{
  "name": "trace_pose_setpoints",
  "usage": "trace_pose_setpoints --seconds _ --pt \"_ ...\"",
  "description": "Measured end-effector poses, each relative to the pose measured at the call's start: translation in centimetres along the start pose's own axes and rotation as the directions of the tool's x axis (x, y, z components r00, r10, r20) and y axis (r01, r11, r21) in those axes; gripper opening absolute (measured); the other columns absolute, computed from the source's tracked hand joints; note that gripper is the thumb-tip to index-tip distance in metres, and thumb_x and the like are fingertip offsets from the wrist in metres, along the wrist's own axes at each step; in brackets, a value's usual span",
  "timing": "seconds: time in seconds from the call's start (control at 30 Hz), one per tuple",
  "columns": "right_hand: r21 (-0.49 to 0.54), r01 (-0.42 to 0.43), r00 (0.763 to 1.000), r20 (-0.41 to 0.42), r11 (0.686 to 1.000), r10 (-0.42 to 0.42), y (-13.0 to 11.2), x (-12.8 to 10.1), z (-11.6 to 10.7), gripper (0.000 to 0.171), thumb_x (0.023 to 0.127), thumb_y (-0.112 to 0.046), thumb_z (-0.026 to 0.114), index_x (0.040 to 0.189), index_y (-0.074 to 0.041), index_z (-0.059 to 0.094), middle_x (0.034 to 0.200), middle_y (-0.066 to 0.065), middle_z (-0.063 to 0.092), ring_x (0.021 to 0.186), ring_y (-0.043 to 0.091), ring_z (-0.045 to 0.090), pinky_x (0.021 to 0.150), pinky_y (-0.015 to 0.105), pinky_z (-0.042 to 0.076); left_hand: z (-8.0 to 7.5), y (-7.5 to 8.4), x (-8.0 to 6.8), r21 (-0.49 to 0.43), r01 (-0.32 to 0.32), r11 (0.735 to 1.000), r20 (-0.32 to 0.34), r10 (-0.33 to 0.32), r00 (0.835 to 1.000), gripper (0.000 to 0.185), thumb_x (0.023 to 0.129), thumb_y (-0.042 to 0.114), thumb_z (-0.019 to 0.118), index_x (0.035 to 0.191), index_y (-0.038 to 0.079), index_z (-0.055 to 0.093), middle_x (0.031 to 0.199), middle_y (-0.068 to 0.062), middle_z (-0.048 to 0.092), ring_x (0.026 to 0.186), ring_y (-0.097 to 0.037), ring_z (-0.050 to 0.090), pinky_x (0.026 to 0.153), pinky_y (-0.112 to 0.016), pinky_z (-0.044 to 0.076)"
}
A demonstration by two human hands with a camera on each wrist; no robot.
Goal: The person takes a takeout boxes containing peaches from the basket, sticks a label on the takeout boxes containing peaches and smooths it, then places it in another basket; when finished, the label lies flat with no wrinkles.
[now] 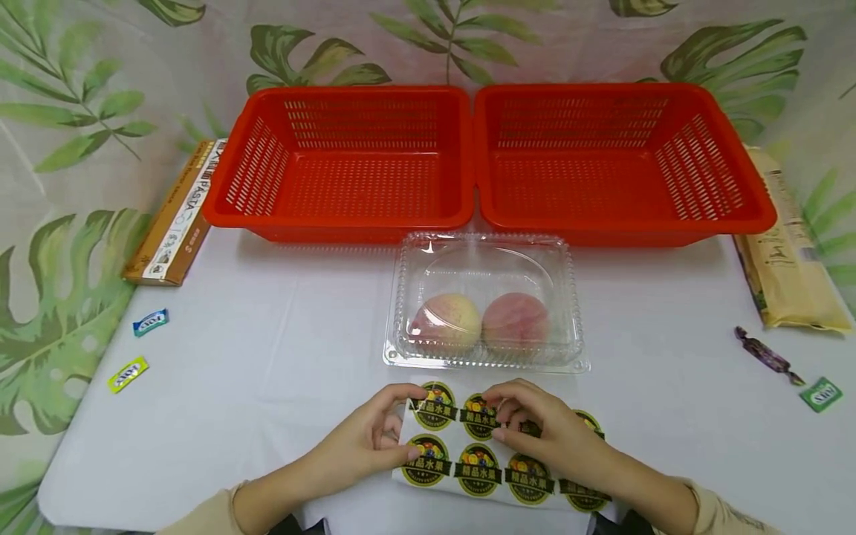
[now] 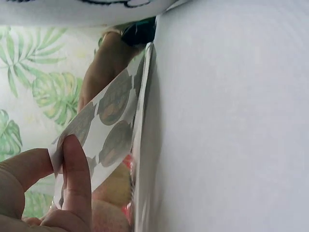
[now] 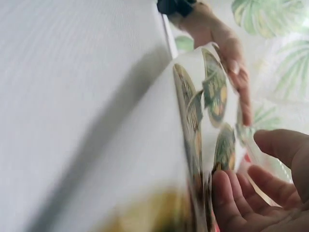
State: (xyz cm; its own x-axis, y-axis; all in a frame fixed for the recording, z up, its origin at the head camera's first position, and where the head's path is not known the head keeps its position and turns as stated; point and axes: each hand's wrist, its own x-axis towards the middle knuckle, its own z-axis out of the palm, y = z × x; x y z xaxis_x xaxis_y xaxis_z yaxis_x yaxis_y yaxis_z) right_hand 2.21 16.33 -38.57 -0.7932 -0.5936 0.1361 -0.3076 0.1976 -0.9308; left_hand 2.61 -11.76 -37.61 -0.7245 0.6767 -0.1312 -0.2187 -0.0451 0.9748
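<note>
While the left hand pinches the sticker sheet reading 精品水果, the right hand's grip seems to pick at one label.

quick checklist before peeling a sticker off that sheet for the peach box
1. Sticker sheet held steady: ok, the left hand pinches its left edge.
2. Right hand on a sticker: ok, its fingers rest on the top row.
3. Sticker edge lifted: cannot tell, fingers cover it.
4. Clamshell box lid shut: ok, it looks closed over two peaches.
5. Lid top free for a sticker: ok, nothing on it.
6. Red baskets empty: ok.
</note>
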Motion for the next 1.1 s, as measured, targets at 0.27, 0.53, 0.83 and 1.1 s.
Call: trace_pose_setpoints --seconds 0.27,0.53,0.83,1.1 --pt "0.031 -0.008 0.999 -0.038 0.999 0.009 -0.9 0.8 1.0 0.039 0.083 -0.008 0.064 0.12 -0.009 0.051 0.106 0.002 0.052 0.088 0.017 0.053 0.07 0.027 0.05 1.9 0.2 1.2 0.138 -0.072 0.988 0.068 0.063 0.996 0.056 0.083 0.003 0.062 0.13 0.013 0.033 0.079 -0.013 0.06 0.067 -0.012 0.062 0.056 -0.024 0.05" --pt "0.01 0.063 0.993 -0.104 0.998 -0.062 -2.0 0.8 0.7 0.04 0.081 0.001 0.064 0.119 -0.006 0.051 0.103 0.002 0.054 0.085 0.013 0.054 0.07 0.026 0.049 2.3 1.1 1.9 0.324 -0.278 0.904 0.148 0.242 0.959 0.057 0.083 -0.001 0.061 0.13 0.007 0.032 0.095 -0.01 0.059 0.08 -0.009 0.059 0.066 -0.023 0.051" --pt "0.105 0.047 0.987 -0.155 0.993 -0.03 -2.2 1.2 0.5 0.034 0.083 0.006 0.058 0.115 -0.003 0.05 0.095 0.006 0.056 0.084 0.018 0.056 0.072 0.026 0.049 1.8 1.2 2.5 0.375 -0.319 0.87 0.126 0.294 0.948 0.058 0.08 -0.003 0.064 0.129 0.005 0.034 0.1 -0.009 0.058 0.088 -0.011 0.059 0.072 -0.023 0.05" --pt "0.16 0.006 0.991 -0.133 0.987 0.015 -1.4 1.8 0.8 0.041 0.083 0.007 0.058 0.119 -0.004 0.046 0.088 0.006 0.057 0.079 0.015 0.055 0.068 0.027 0.049 1.5 0.9 3.0 0.275 -0.303 0.913 0.058 0.299 0.953 0.047 0.081 0.0 0.064 0.123 0.005 0.042 0.108 -0.01 0.057 0.088 -0.016 0.06 0.072 -0.029 0.051"
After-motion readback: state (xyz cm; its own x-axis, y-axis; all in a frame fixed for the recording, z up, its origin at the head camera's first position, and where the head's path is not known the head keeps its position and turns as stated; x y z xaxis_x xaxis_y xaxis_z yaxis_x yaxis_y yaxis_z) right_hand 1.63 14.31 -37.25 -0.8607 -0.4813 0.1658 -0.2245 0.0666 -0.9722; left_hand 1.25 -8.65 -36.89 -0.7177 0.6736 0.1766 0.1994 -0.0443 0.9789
